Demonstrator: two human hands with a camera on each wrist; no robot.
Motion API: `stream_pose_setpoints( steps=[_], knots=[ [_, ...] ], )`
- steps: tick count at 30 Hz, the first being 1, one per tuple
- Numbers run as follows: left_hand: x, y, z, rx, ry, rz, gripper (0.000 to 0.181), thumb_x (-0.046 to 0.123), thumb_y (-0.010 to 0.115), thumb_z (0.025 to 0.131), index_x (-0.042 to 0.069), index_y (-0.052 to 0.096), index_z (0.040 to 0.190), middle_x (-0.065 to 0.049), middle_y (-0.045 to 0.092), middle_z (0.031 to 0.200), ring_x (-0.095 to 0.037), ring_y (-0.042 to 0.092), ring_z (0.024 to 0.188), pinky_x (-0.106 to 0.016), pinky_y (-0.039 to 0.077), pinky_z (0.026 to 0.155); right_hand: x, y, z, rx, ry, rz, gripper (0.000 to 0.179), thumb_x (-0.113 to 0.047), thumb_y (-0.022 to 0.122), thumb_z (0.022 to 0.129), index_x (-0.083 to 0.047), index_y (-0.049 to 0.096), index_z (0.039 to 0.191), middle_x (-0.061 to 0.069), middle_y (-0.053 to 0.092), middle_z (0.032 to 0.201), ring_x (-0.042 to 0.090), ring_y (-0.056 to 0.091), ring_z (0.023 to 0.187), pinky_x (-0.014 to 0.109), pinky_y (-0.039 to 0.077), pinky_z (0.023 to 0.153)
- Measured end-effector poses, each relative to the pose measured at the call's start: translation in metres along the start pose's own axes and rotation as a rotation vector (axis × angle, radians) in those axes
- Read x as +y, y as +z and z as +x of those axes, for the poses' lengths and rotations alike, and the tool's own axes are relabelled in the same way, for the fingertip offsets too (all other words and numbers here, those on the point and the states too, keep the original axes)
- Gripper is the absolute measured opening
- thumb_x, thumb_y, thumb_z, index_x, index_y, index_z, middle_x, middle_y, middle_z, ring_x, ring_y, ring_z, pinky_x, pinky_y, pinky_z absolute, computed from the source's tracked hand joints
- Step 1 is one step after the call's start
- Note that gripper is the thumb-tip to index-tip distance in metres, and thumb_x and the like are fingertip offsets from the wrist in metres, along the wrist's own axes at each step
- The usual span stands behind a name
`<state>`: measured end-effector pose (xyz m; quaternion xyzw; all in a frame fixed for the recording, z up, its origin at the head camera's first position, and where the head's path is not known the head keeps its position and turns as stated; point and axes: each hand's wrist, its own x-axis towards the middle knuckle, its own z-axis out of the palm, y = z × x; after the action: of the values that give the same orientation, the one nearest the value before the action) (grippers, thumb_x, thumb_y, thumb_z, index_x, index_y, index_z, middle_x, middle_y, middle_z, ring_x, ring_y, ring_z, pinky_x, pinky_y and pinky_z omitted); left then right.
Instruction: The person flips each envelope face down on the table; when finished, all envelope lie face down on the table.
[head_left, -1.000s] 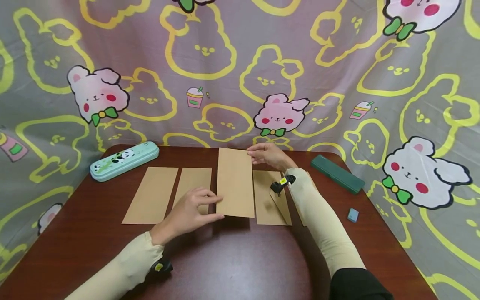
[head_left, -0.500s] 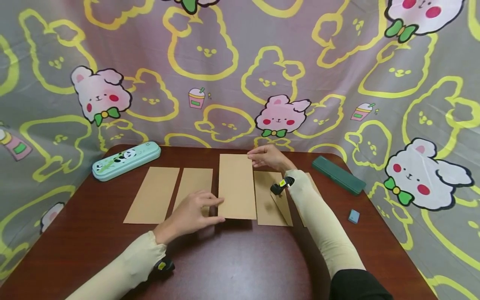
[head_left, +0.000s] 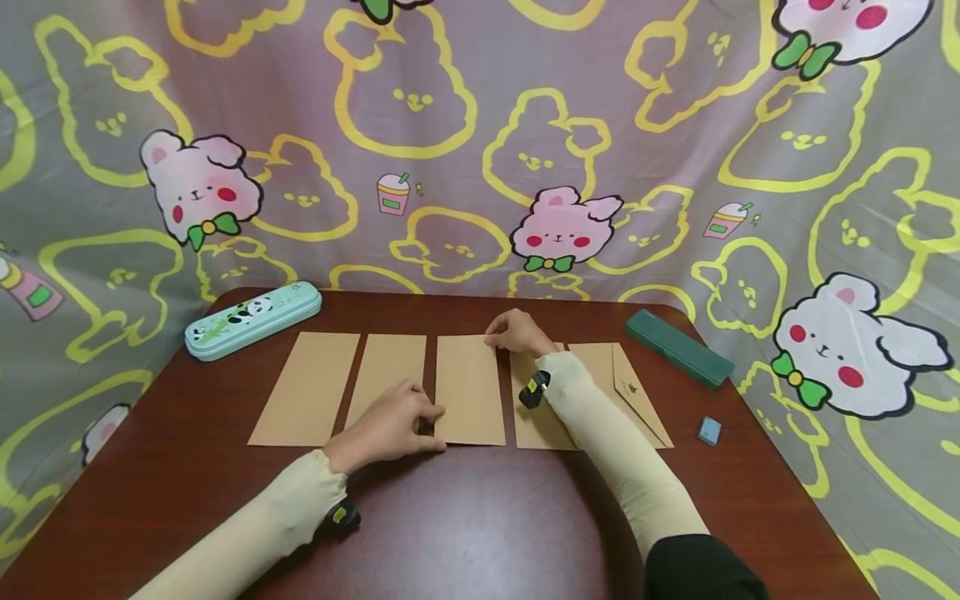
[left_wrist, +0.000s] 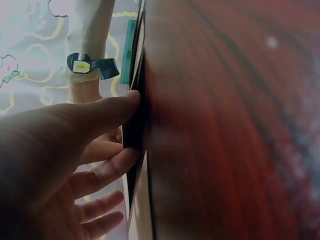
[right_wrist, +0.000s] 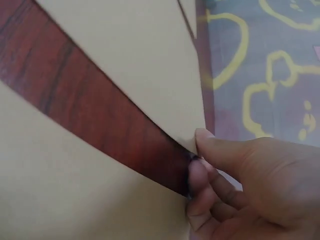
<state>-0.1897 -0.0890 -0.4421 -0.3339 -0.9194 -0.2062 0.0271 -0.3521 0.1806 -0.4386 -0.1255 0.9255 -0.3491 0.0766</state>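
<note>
A plain brown paper envelope (head_left: 470,392) lies low over the table in the middle of a row of similar envelopes. My right hand (head_left: 519,333) pinches its far right corner; in the right wrist view the thumb (right_wrist: 220,150) is on top and the curled fingers are beneath. At the near left corner, my left hand (head_left: 390,425) holds the edge with thumb and forefinger, the other fingers loosely spread in the left wrist view. To the left lie two envelopes, one flat (head_left: 306,390), the other (head_left: 390,358) partly behind my left hand.
Right of the middle lie an envelope (head_left: 534,417) partly under my right forearm and one with a pointed flap (head_left: 633,387). A panda pencil case (head_left: 253,320) stands back left. A dark green case (head_left: 678,348) and a small blue block (head_left: 708,430) are at right.
Both hands have lowered the middle envelope from a raised tilt toward the table. My right hand has come down and slightly left, uncovering the flapped envelope at right.
</note>
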Motion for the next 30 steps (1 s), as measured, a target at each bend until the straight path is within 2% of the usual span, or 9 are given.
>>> stream_pose_setpoints(
  steps=[5, 10, 13, 16, 19, 23, 26, 28, 30],
  knots=[
    [0.000, 0.002, 0.004, -0.033, 0.027, 0.018, 0.035, 0.038, 0.088, 0.079, 0.015, 0.081, 0.105, 0.008, 0.068, 0.086, -0.017, 0.053, 0.101, -0.037, 0.046, 0.087, -0.001, 0.004, -0.002, 0.024, -0.002, -0.101, 0.016, -0.022, 0.073, 0.096, -0.008, 0.076, 0.102, 0.009, 0.074, 0.103, 0.020, 0.062, 0.086, 0.032, 0.050, 0.075],
    [0.001, -0.004, 0.008, -0.103, 0.042, 0.033, 0.026, 0.037, 0.088, 0.080, 0.016, 0.076, 0.090, 0.007, 0.063, 0.078, -0.014, 0.048, 0.091, -0.032, 0.041, 0.079, -0.004, -0.006, -0.006, 0.021, -0.028, -0.149, 0.034, -0.025, 0.073, 0.096, -0.007, 0.068, 0.125, 0.013, 0.069, 0.110, 0.024, 0.063, 0.096, 0.036, 0.052, 0.080],
    [0.007, -0.007, 0.015, -0.116, 0.051, 0.010, 0.032, 0.038, 0.087, 0.081, 0.015, 0.079, 0.100, 0.004, 0.069, 0.088, -0.014, 0.050, 0.090, -0.032, 0.042, 0.079, -0.004, -0.030, -0.016, 0.025, -0.032, -0.163, 0.042, -0.026, 0.072, 0.097, -0.006, 0.064, 0.133, 0.016, 0.069, 0.115, 0.029, 0.064, 0.103, 0.041, 0.054, 0.086],
    [0.024, -0.004, 0.028, -0.136, 0.053, -0.008, 0.047, 0.041, 0.084, 0.084, 0.014, 0.075, 0.121, -0.003, 0.073, 0.111, -0.020, 0.060, 0.105, -0.039, 0.049, 0.092, 0.001, -0.062, -0.031, -0.018, 0.023, -0.223, 0.042, -0.026, 0.073, 0.096, -0.004, 0.066, 0.132, 0.019, 0.068, 0.126, 0.035, 0.064, 0.115, 0.049, 0.053, 0.097],
    [0.048, 0.005, 0.047, -0.198, 0.047, 0.004, 0.066, 0.046, 0.080, 0.086, 0.014, 0.063, 0.142, -0.011, 0.064, 0.139, -0.031, 0.057, 0.130, -0.049, 0.044, 0.110, 0.015, -0.087, -0.045, -0.126, 0.130, -0.344, 0.046, -0.028, 0.074, 0.095, -0.005, 0.065, 0.134, 0.019, 0.061, 0.141, 0.038, 0.058, 0.128, 0.054, 0.049, 0.106],
    [0.079, 0.024, 0.070, -0.292, 0.050, 0.091, 0.079, 0.055, 0.078, 0.085, 0.011, 0.055, 0.147, -0.017, 0.054, 0.151, -0.036, 0.048, 0.143, -0.050, 0.037, 0.119, 0.038, -0.098, -0.057, -0.231, 0.221, -0.417, 0.054, -0.031, 0.075, 0.094, -0.006, 0.061, 0.140, 0.018, 0.055, 0.150, 0.039, 0.053, 0.137, 0.056, 0.046, 0.110],
    [0.098, 0.036, 0.083, -0.307, 0.056, 0.184, 0.066, 0.061, 0.080, 0.081, 0.012, 0.066, 0.123, -0.012, 0.066, 0.130, -0.032, 0.059, 0.129, -0.045, 0.048, 0.107, 0.048, -0.095, -0.058, -0.225, 0.199, -0.393, 0.050, -0.029, 0.076, 0.094, -0.006, 0.063, 0.136, 0.017, 0.060, 0.143, 0.037, 0.057, 0.131, 0.054, 0.049, 0.107],
    [0.106, 0.041, 0.089, -0.296, 0.050, 0.210, 0.053, 0.061, 0.081, 0.079, 0.014, 0.068, 0.100, -0.005, 0.068, 0.108, -0.024, 0.066, 0.108, -0.039, 0.054, 0.090, 0.052, -0.095, -0.058, -0.214, 0.194, -0.380, 0.041, -0.028, 0.077, 0.093, -0.007, 0.067, 0.127, 0.014, 0.065, 0.134, 0.033, 0.061, 0.123, 0.052, 0.051, 0.103],
    [0.112, 0.046, 0.095, -0.274, 0.053, 0.213, 0.046, 0.059, 0.082, 0.079, 0.018, 0.062, 0.080, 0.002, 0.064, 0.089, -0.016, 0.064, 0.086, -0.034, 0.053, 0.073, 0.056, -0.097, -0.060, -0.206, 0.208, -0.384, 0.033, -0.027, 0.077, 0.093, -0.009, 0.069, 0.119, 0.012, 0.067, 0.127, 0.030, 0.062, 0.116, 0.050, 0.052, 0.100]
  ],
)
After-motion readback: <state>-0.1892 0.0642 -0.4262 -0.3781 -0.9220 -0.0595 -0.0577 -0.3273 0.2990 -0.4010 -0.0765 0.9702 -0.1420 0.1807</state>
